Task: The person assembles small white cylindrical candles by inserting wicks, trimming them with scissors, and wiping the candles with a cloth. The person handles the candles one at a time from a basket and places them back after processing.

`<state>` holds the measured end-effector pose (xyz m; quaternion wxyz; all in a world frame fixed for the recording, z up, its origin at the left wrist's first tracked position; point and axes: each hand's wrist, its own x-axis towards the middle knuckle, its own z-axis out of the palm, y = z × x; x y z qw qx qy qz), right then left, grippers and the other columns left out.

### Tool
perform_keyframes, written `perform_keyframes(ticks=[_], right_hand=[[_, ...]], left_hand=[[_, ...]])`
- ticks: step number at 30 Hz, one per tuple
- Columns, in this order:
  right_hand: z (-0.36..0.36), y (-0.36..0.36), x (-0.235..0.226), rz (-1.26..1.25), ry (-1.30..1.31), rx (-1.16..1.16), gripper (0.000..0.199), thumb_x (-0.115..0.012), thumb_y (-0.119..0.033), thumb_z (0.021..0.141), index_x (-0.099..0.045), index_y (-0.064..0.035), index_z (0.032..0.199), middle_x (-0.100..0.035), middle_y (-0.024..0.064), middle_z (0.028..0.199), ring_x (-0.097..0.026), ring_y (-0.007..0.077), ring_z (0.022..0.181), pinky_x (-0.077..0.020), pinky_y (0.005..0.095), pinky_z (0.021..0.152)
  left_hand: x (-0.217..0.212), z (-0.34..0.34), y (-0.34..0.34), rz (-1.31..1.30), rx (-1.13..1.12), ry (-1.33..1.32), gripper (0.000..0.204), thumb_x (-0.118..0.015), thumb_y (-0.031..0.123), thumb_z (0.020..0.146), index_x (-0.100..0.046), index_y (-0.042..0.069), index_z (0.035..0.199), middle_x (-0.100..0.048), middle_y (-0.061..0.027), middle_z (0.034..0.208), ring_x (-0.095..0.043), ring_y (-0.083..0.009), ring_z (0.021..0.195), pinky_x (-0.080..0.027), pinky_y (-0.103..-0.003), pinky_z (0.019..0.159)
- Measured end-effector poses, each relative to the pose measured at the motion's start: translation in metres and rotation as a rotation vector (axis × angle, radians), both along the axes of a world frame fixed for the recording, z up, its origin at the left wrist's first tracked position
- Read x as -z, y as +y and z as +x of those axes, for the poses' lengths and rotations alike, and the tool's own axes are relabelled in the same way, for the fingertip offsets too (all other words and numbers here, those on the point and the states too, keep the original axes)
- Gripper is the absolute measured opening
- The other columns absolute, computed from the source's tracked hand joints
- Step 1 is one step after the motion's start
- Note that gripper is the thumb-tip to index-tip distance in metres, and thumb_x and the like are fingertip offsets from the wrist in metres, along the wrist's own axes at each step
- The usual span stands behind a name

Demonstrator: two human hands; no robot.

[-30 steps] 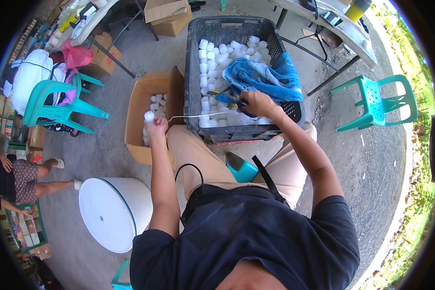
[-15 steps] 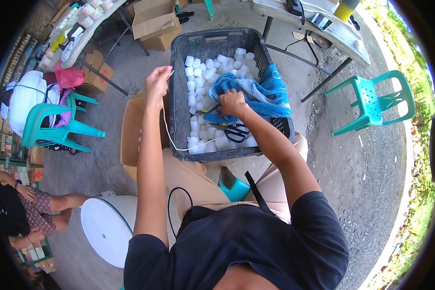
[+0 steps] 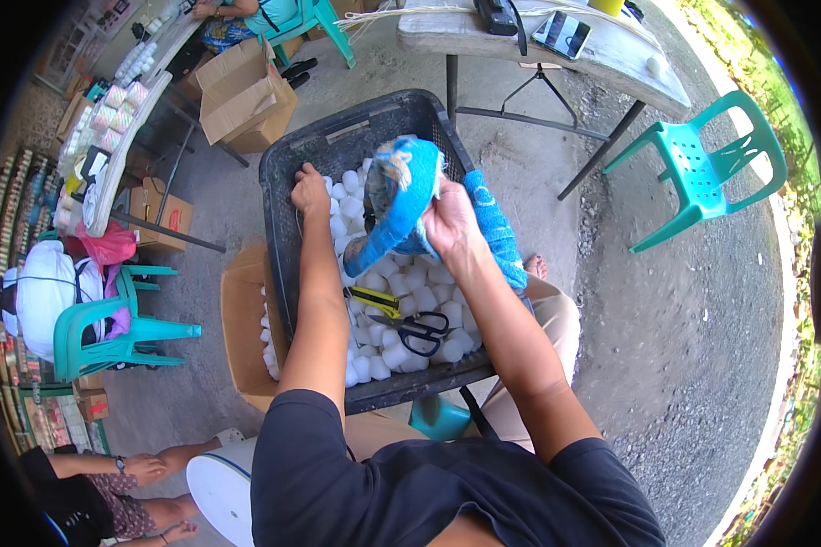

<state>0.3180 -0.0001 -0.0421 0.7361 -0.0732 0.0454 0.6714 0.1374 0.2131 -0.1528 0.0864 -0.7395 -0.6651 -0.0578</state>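
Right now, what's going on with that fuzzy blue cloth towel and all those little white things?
The person's right hand holds the blue cloth towel partly bunched up over a black plastic crate; the rest drapes over the crate's right side. The left hand is at the crate's left side, but I can't tell whether it grips anything. Black-handled metal scissors and a yellow tool lie on the small white cylinders inside.

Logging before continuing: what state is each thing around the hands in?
Blue patterned fabric towel: partly raised, gripped by right-hand fingers
Matte white cylinders: heaped loosely
Black perforated plastic crate: open-topped, holding cylinders
Black-handled metal scissors: lying on cylinders, opening unclear
Yellow-and-black hand tool: lying on cylinders
Brown cardboard box: open, beside crate
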Motion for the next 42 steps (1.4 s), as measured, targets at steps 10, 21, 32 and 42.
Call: perform_keyframes(ticks=[10, 21, 32, 42], right_hand=[[-0.026, 0.004, -0.013, -0.186, -1.033, -0.069, 0.035, -0.063, -0.016, 0.089, -0.054, -0.0039, 0.12, -0.06, 0.002, 0.086, -0.056, 0.0098, 0.07, -0.0495, 0.0276, 0.061], [-0.069, -0.016, 0.007, 0.336, -1.946, 0.231, 0.041, -0.054, -0.013, 0.09, -0.05, -0.0027, 0.129, -0.062, 0.0275, 0.108, -0.063, 0.0391, 0.102, -0.0484, 0.0423, 0.084], [-0.057, -0.026, 0.011, 0.313, -1.474, -0.069, 0.03, -0.045, -0.003, 0.093, -0.055, 0.0007, 0.121, -0.064, 0.0065, 0.102, -0.062, 0.0131, 0.088, -0.0504, 0.0261, 0.077], [-0.068, -0.02, 0.003, 0.22, -1.908, 0.295, 0.023, -0.05, -0.019, 0.097, -0.056, 0.0026, 0.092, -0.054, 0.0058, 0.076, -0.043, 0.013, 0.069, -0.0392, 0.0284, 0.063]], left_hand=[[-0.019, -0.048, 0.004, -0.044, -0.071, -0.585, 0.028, -0.059, 0.027, 0.083, -0.059, 0.001, 0.094, -0.065, -0.0183, 0.079, -0.07, -0.03, 0.081, -0.055, -0.043, 0.066], [-0.107, -0.037, -0.186, -0.881, 0.089, -1.592, 0.044, -0.034, 0.044, 0.102, -0.063, 0.016, 0.084, -0.056, 0.003, 0.062, -0.047, -0.0054, 0.046, -0.03, -0.023, 0.038], [-0.084, -0.011, -0.224, -0.684, 0.229, -2.162, 0.043, -0.031, 0.042, 0.104, -0.055, 0.013, 0.084, -0.046, 0.003, 0.061, -0.037, -0.0068, 0.044, -0.023, -0.024, 0.036], [-0.072, 0.0, -0.221, -0.464, 0.417, -1.969, 0.041, -0.03, 0.038, 0.105, -0.055, 0.013, 0.086, -0.042, 0.0056, 0.063, -0.035, -0.0042, 0.047, -0.029, -0.022, 0.04]])
